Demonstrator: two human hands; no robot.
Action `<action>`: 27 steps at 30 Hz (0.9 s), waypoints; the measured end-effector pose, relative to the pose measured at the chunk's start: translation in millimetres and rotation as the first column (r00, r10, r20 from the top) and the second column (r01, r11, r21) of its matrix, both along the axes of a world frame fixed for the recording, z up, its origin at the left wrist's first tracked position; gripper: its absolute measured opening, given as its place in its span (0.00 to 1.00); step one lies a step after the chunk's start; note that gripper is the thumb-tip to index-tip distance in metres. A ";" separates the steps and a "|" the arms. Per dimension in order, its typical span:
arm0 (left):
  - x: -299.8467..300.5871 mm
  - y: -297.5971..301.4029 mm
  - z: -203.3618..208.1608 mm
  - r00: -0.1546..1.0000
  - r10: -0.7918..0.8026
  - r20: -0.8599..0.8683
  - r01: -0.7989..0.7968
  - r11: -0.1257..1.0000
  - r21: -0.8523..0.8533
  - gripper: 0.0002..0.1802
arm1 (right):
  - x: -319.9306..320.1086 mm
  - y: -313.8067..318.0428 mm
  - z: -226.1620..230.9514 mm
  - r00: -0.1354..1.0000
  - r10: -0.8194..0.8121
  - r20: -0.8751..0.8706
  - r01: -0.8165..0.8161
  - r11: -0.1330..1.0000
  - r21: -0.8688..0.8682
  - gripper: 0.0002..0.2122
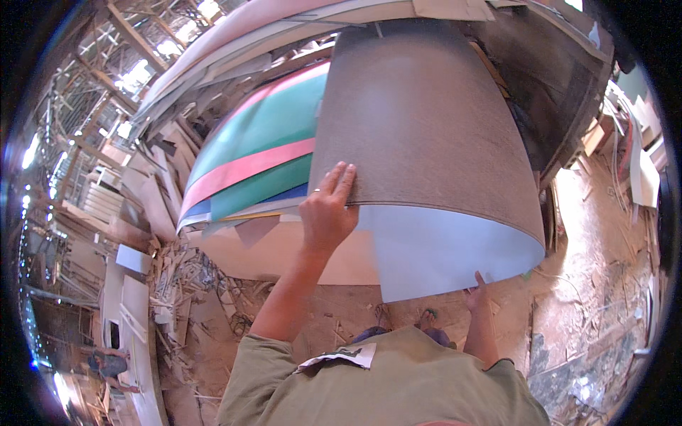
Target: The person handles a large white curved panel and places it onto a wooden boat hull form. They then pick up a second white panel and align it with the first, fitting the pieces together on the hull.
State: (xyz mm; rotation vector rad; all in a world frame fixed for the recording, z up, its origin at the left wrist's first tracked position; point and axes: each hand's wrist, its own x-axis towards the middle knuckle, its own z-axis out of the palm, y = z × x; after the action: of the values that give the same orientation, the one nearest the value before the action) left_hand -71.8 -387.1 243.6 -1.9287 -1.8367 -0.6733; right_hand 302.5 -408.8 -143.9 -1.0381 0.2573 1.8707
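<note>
A large brown laminate sheet (pixel 426 121) lies over the stack and bends at its right side. Under its front edge shows a pale blue-white sheet surface (pixel 447 248); I cannot tell whether this is the same sheet's underside. My left hand (pixel 329 213) rests at the brown sheet's left front corner, with fingers stretched out flat on top. Its thumb is hard to make out. Lower right, my right hand (pixel 479 295) is closed on the front edge of the pale sheet, thumb upward.
Green, pink and blue sheets (pixel 263 128) are stacked to the left, above a light board (pixel 284 252). Broken wood scraps (pixel 192 284) litter the floor on the left. Another person (pixel 110 363) is at the far lower left. A dark curved panel (pixel 547 85) stands at the right.
</note>
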 end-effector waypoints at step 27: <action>-295.0 -90.4 -120.1 0.950 0.044 0.309 -0.079 0.992 0.102 0.22 | 89.7 -141.0 367.5 -0.819 -0.277 0.502 -0.314 0.949 0.012 0.15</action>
State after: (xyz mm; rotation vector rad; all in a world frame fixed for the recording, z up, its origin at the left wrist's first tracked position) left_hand -366.8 -477.5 123.6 -1.7641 -1.9802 -1.0828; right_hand 392.2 -549.9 223.7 -2.0803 -1.5108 -0.4721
